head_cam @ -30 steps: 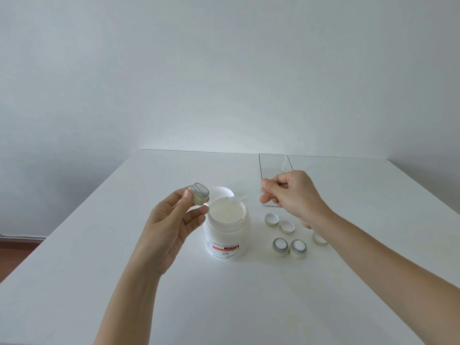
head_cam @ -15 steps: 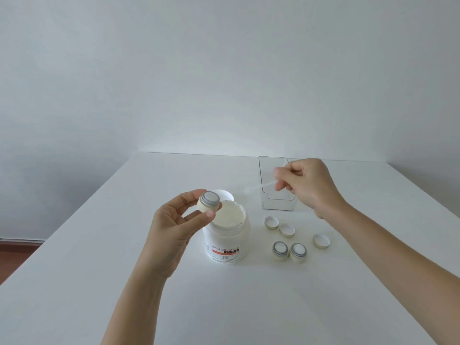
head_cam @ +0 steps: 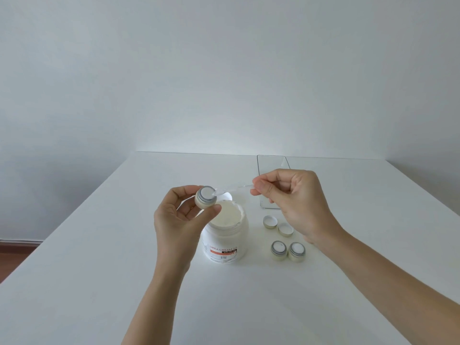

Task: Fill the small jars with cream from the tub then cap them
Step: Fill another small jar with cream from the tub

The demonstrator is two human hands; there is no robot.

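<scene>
A small jar [head_cam: 205, 196] is pinched by the curled left hand [head_cam: 179, 220] above the open tub [head_cam: 225, 235], its cream touched by a clear spatula [head_cam: 230, 189] pinched in the right hand [head_cam: 296, 200].

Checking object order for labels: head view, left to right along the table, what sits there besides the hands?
Cream tub → left cap → left filled jar → second cap → right filled jar. The clear box overlaps these in x, so it is left out.
</scene>
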